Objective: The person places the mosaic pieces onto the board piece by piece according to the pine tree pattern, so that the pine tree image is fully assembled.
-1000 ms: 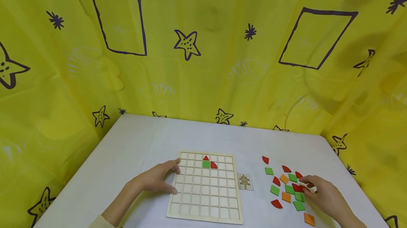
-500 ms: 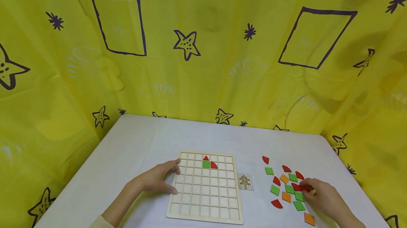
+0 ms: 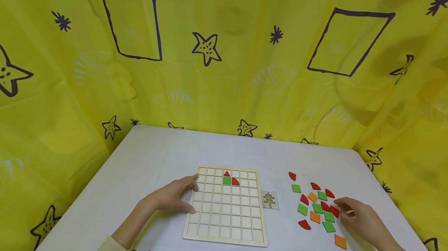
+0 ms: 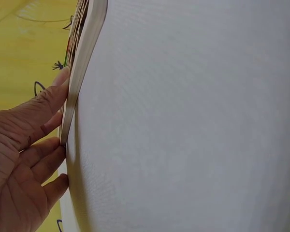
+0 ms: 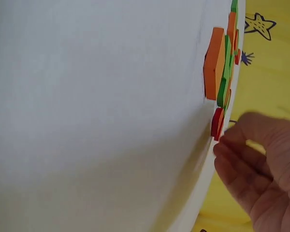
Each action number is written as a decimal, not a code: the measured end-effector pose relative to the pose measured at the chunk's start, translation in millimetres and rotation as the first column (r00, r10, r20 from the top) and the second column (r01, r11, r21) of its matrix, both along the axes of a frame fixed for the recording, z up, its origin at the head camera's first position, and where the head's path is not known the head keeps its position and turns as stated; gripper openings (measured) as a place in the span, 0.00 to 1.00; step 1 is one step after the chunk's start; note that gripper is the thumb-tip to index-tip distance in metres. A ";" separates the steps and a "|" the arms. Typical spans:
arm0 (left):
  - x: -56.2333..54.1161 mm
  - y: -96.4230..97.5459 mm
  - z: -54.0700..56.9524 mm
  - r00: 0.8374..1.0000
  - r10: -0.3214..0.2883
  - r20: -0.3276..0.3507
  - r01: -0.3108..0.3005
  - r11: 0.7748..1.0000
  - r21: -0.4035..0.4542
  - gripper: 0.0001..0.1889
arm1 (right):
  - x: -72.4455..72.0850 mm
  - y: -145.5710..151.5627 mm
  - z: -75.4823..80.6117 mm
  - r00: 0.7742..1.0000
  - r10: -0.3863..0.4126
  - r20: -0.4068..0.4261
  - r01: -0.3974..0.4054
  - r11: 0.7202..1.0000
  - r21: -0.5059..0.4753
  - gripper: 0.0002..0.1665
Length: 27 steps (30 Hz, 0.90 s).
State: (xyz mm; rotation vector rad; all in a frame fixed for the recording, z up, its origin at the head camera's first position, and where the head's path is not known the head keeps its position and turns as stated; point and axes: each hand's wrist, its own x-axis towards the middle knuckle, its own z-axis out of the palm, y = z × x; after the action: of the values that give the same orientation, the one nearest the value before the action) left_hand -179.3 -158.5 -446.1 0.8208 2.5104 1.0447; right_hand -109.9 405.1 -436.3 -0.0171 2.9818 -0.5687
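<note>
My left hand (image 3: pixel 175 196) rests at the left edge of a pale wooden grid board (image 3: pixel 224 220), its thumb and fingers spread along the rim. Seen from the left wrist, the thumb (image 4: pixel 62 79) touches the board's edge (image 4: pixel 84 53). Set in the upper cells are a red triangle (image 3: pixel 226 174), a green square (image 3: pixel 227 181) and a red quarter-circle (image 3: pixel 235 182). My right hand (image 3: pixel 362 220) hovers with loosely bent fingers beside a red quarter-circle tile (image 3: pixel 334 211) lying on the table. In the right wrist view nothing shows between its fingers, near the red tile (image 5: pixel 216 123).
Several loose tiles lie right of the board: red quarter-circles (image 3: pixel 305 225), green squares (image 3: pixel 302 209) and orange squares (image 3: pixel 340 241). A small pattern card (image 3: pixel 270 200) with a tree picture sits against the board's right edge. Yellow curtains (image 3: pixel 224 88) enclose the white table (image 3: pixel 157 154).
My right hand first pinched a tile with its pale side showing, then its red side. Now that red quarter-circle lies among the others and the hand has drawn slightly right. The left hand stays put.
</note>
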 end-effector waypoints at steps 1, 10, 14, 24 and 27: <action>-0.2 -0.1 0.3 1.000 0.000 -0.001 0.000 1.000 0.001 0.26 | 0.6 -0.6 -0.5 1.000 0.007 0.010 -0.007 1.000 -0.017 0.20; -1.0 1.2 0.8 1.000 0.003 -0.006 -0.003 1.000 -0.014 0.26 | -2.7 -5.3 -3.8 0.997 0.062 0.047 -0.060 0.997 -0.046 0.24; -0.4 2.2 0.0 1.000 0.001 -0.004 -0.001 1.000 -0.012 0.26 | -0.9 -1.9 -3.5 0.997 0.081 0.005 -0.081 0.997 0.007 0.19; 0.0 0.4 1.9 1.000 -0.006 -0.009 0.006 1.000 -0.003 0.26 | 4.3 8.4 -1.4 0.988 0.128 0.089 -0.128 0.992 -0.002 0.22; 0.3 0.5 1.1 1.000 -0.002 -0.004 0.002 1.000 -0.005 0.26 | 5.3 8.6 -2.2 0.990 0.123 0.068 -0.124 0.992 0.021 0.20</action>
State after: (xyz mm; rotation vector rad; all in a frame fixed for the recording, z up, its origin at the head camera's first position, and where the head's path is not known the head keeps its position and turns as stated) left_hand -178.9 -158.0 -445.0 0.8245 2.5141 1.0369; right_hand -104.6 413.7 -438.5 -0.1759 2.8979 -0.5063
